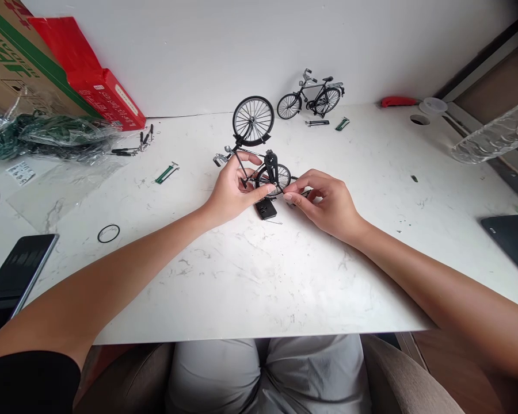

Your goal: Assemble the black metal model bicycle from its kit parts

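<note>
My left hand (235, 190) is closed around the frame of a black miniature bicycle (271, 164), which is held tilted above the table. Its spoked front wheel (254, 120) points up and away, while the rear wheel sits between my hands. With thumb and fingers pinched, my right hand (330, 201) grips a thin black part at the rear wheel's right side; its exact shape is hidden by the fingertips. Below the bicycle lies a small black block (266, 209), with a thin rod beside it.
A second miniature bicycle (315, 95) stands against the back wall. Small green tools (167, 173), a black ring (108, 233) and a phone (19, 276) lie at left. Plastic bags (47, 135) and a red box (107, 98) are behind; a clear bottle (496, 132) is at right.
</note>
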`<state>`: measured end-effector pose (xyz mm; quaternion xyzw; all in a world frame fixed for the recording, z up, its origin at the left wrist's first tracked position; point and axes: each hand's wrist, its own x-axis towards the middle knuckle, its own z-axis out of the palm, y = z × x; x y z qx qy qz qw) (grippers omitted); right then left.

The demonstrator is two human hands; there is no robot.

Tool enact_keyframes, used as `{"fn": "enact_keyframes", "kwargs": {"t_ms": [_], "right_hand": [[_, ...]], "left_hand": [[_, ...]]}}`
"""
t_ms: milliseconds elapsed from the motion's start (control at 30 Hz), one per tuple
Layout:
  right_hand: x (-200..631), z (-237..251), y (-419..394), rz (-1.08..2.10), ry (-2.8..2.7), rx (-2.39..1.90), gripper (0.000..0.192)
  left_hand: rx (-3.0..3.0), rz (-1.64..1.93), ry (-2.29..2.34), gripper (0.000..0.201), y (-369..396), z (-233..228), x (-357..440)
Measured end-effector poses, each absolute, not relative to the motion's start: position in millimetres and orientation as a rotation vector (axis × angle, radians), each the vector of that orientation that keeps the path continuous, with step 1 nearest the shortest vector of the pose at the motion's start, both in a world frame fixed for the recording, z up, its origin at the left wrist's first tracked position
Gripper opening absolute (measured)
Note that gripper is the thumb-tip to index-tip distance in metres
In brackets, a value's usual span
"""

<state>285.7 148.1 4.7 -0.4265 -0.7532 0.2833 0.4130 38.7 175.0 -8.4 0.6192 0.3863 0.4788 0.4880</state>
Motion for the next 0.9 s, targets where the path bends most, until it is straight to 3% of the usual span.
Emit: {"fn": "enact_keyframes", "kwargs": {"t_ms": [433,900], "right_hand": [[284.7,5.8,146.2,0.662,-1.867,-1.049,0.031],[277.5,8.1,136.4,0.529,-1.863,-0.993,0.018]], "left_hand": [[1.59,1.185,0.938,0.067,171.5,-8.4,40.0],[1.646,1.294,0.866,0.063,170.7,-14.8,42.0]]}}
